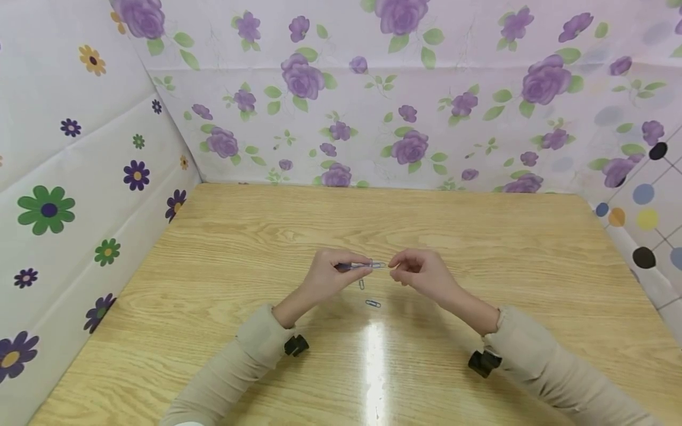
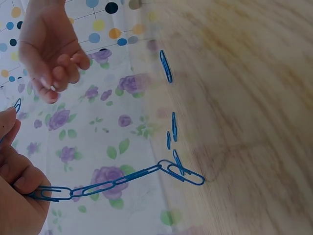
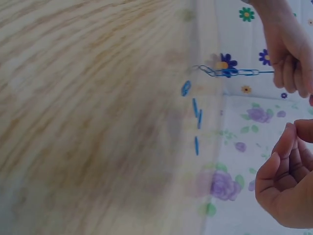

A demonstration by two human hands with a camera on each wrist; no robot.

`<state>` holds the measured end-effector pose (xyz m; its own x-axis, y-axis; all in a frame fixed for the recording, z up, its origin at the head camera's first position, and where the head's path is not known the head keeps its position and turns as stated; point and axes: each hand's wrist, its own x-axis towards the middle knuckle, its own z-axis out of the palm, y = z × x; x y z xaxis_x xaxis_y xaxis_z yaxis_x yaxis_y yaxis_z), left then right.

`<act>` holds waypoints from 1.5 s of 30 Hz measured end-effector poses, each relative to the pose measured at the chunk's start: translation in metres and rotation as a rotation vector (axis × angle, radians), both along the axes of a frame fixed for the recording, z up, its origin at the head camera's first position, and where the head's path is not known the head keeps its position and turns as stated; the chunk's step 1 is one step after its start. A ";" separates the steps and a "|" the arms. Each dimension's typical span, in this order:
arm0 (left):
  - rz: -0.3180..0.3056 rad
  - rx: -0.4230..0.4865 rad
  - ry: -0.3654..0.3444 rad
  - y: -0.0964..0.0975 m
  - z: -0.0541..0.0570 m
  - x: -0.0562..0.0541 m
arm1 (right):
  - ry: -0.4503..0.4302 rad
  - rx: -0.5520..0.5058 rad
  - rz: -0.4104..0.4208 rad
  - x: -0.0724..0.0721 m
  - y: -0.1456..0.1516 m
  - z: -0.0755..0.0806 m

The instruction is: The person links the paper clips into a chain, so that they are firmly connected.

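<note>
The left hand (image 1: 327, 272) pinches a paper clip (image 1: 379, 265) between thumb and forefinger, its looped end jutting toward the right hand (image 1: 426, 272). That right hand's fingers are bent loosely, thumb and forefinger only narrowly apart, with nothing visible between them. Both are over the middle of the wood-grained worktop (image 1: 240, 236), well apart from its far edge.

The left wrist view reveals what the head view mostly hides: a paper-clip chain (image 2: 115, 184) of slim blue wire loops trailing from the left hand's curled lower fingers. Whether its free end touches the worktop, I cannot tell. Both wrist views show four loose paper clips (image 3: 196, 146) scattered on the smooth, glossy surface.
</note>
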<state>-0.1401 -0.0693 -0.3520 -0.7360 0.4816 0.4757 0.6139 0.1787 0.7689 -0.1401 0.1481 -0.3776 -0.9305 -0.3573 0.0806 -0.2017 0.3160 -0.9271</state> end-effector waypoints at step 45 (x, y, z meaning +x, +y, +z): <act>0.077 0.025 -0.143 -0.021 0.001 -0.007 | 0.062 0.454 0.140 -0.003 -0.036 -0.047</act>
